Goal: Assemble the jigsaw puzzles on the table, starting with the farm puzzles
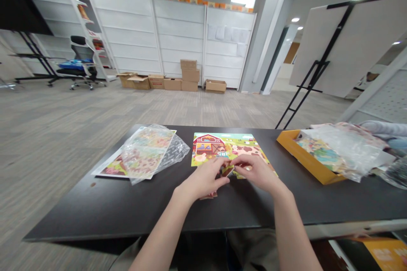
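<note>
A farm-scene jigsaw puzzle (210, 146) with a red barn and a brown-spotted cow lies on the black table. Over its near edge, my left hand (205, 178) is closed, with a small puzzle piece (228, 172) between thumb and fingers. From the other side, the pinched fingertips of my right hand (256, 172) meet the same piece. Both hands cover the lower middle of the puzzle. More loose pieces (210, 196) peek out beneath my left hand, mostly hidden by it.
To the left on the table (152, 209) lie a printed farm picture sheet (111, 168) and clear plastic bags (152, 148). A yellow box (305, 161) holding printed pieces and plastic wrap stands at right. Behind the table is an easel stand (313, 78).
</note>
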{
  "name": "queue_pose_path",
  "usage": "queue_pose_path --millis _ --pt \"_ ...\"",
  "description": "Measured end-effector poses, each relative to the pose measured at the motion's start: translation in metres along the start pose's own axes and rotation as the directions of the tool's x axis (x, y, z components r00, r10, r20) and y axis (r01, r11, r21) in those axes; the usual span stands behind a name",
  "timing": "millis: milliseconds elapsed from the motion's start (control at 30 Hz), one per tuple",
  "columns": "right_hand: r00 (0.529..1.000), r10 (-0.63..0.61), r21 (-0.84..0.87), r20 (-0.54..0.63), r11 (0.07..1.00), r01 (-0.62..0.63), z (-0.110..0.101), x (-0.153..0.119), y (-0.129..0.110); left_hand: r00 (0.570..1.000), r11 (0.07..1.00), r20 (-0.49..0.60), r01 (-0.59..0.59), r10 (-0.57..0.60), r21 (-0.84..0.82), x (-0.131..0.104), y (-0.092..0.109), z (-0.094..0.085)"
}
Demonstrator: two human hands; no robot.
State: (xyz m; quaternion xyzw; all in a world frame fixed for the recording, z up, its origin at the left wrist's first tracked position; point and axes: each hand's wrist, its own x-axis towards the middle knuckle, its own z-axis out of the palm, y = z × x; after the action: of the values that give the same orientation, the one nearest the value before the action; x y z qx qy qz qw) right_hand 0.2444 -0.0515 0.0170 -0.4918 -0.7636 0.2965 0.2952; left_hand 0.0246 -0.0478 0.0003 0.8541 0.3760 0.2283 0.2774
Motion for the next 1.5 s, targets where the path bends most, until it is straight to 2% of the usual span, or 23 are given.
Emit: queue_pose_path --millis 100,167,300,400,500,600,700,800,900,967,1133,1367,1500 --pt "0.998 -0.022 0.104 -0.057 0.994 0.028 -0.004 -0.002 0.004 0.999 0.999 -0.047 0.011 -0.009 0.033 -0.005 0.002 -0.014" --pt "0.996 0.011 0.126 -0.09 0.992 0.001 -0.008 -0.005 0.012 0.998 0.996 -0.054 0.047 -0.043 0.076 -0.013 0.004 -0.027" --pt "0.975 0.173 -0.08 -0.142 0.979 -0.186 -0.02 -0.009 0.035 0.987 0.984 0.059 0.146 -0.152 0.101 -0.03 0.008 -0.046" --pt "0.945 0.251 -0.22 -0.208 0.93 -0.296 -0.024 -0.012 0.047 0.963 0.965 0.128 0.216 -0.235 0.151 -0.039 0.009 -0.049" --pt "0.949 0.239 -0.286 -0.208 0.913 -0.292 -0.024 -0.011 0.049 0.946 0.95 0.161 0.248 -0.28 0.191 -0.043 0.009 -0.048" --pt "0.951 0.245 -0.342 -0.191 0.891 -0.298 -0.02 -0.009 0.047 0.951 0.956 0.17 0.226 -0.258 0.185 -0.043 0.01 -0.046" --pt "0.941 0.281 -0.36 -0.186 0.872 -0.331 -0.019 -0.006 0.047 0.976 0.964 0.089 0.178 -0.199 0.2 -0.036 0.015 -0.041" --pt "0.914 0.316 -0.433 -0.254 0.808 -0.4 -0.022 -0.005 0.054 0.995 0.945 -0.02 0.102 -0.101 0.312 -0.021 0.022 -0.028" --pt "0.871 0.364 -0.505 -0.331 0.711 -0.489 -0.027 -0.007 0.061 1.0 0.932 -0.019 -0.003 0.01 0.362 -0.004 0.03 -0.01" --pt "0.86 0.396 -0.515 -0.321 0.689 -0.509 -0.029 -0.009 0.064 0.999 0.928 0.004 -0.041 0.042 0.371 0.005 0.033 0.001" --pt "0.855 0.397 -0.523 -0.335 0.676 -0.519 -0.029 -0.011 0.063 0.998 0.903 0.05 -0.045 0.026 0.427 0.02 0.037 0.021" --pt "0.872 0.376 -0.48 -0.313 0.73 -0.487 -0.031 -0.014 0.061 0.999 0.893 0.054 -0.016 -0.009 0.45 0.035 0.034 0.033" --pt "0.824 0.45 -0.441 -0.345 0.697 -0.565 -0.036 -0.018 0.056 0.997 0.879 0.075 -0.008 -0.032 0.477 0.038 0.036 0.033"
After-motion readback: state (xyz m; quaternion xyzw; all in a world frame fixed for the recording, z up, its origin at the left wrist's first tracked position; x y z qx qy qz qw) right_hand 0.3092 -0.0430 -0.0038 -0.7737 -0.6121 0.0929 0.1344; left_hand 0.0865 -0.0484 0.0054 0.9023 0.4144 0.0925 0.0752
